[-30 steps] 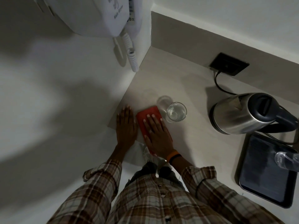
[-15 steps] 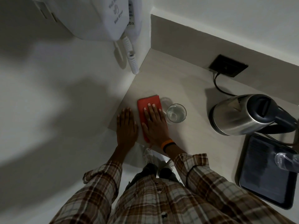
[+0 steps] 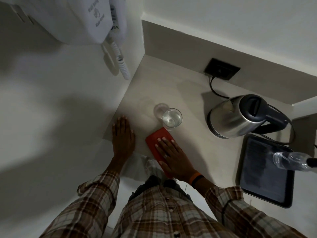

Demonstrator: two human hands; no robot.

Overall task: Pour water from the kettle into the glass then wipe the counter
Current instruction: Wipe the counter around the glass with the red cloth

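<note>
Near the front edge of the tabletop (image 3: 197, 134), the right hand (image 3: 173, 156) lies flat with fingers spread on a red cloth (image 3: 158, 140), pressing it down rather than gripping it. The left hand (image 3: 122, 134) rests palm-down and open on the tabletop's left corner, just beside the cloth and holding nothing. The cloth's far corner reaches the base of the glass (image 3: 172, 119); whether they touch cannot be told. The glass stands upright with clear water in it. Further right, the steel kettle (image 3: 240, 115) with a black lid and handle stands well apart from the glass, its cord running to a dark wall socket (image 3: 222, 69). A dark tray (image 3: 264, 170) sits in front of the kettle, carrying a clear plastic bottle (image 3: 289, 159) lying on its side. A white wall-mounted hair dryer (image 3: 96, 19) hangs on the left wall. Half a second ago the cloth lay left of the glass with the right hand further forward; both are now drawn back toward the person and angled right.
</note>
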